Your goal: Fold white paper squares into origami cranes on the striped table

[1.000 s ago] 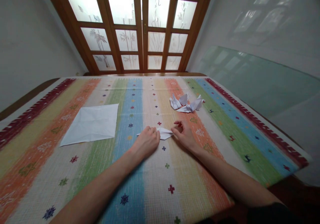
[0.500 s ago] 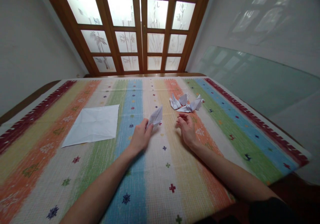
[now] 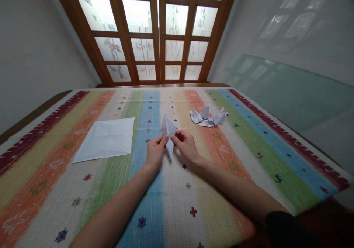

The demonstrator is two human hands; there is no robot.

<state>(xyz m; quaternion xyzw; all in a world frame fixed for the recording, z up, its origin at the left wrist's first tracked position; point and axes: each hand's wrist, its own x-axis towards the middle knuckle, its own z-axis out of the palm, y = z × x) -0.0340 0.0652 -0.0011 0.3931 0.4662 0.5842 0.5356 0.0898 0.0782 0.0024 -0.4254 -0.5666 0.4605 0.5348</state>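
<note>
A folded white paper piece [image 3: 167, 130], long and pointed at both ends, stands upright above the striped tablecloth [image 3: 249, 137]. My left hand [image 3: 155, 152] pinches its left side and my right hand [image 3: 186, 147] pinches its right side, both at its middle. Both hands are closed on the paper, held just over the blue and cream stripes.
A flat, creased white paper square [image 3: 107, 139] lies to the left. Finished folded paper figures [image 3: 208, 117] sit to the right, farther back. A wooden door with frosted glass panes [image 3: 160, 30] stands beyond the table. The table edge runs along the right.
The folded paper lay flat under both hands. My left hand lifted it alone, then my right hand came over and took its other side; it now stands upright between them.
</note>
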